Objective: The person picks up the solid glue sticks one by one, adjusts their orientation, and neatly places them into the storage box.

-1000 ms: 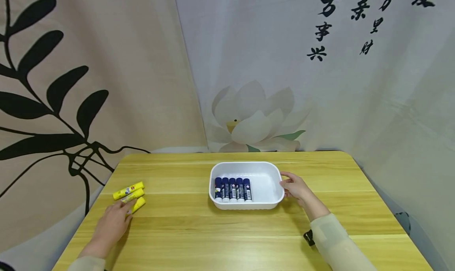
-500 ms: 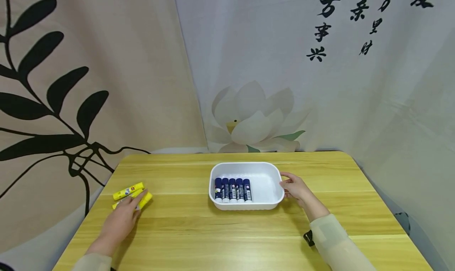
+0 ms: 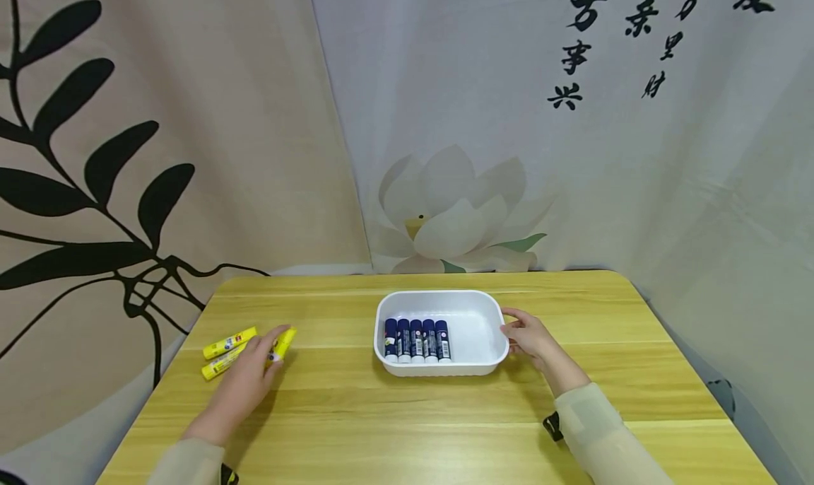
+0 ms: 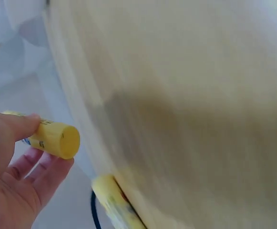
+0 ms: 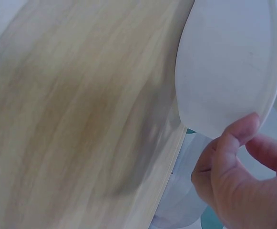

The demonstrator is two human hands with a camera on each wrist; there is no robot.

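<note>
My left hand [image 3: 246,377] pinches a yellow glue stick [image 3: 285,341] between thumb and fingers. In the left wrist view that glue stick [image 4: 57,138] appears lifted off the table, its round end facing the camera. Two more yellow glue sticks lie close by on the table, the farther one [image 3: 229,341] and the nearer one [image 3: 222,363] partly behind the hand. My right hand [image 3: 534,342] holds the right end of a white tray [image 3: 475,329], thumb and fingers at its rim. Several dark blue glue sticks [image 3: 416,340] with white bases lie side by side in the tray's left half.
A wooden table [image 3: 356,428] carries everything. Behind it hangs a pale curtain [image 3: 458,117] printed with leaves, a flower and black characters. A dark strap [image 3: 553,425] shows at the right wrist.
My left hand has picked up the nearest yellow glue stick and moved right with it. The two other yellow ones now show more. The right hand and tray have not moved.
</note>
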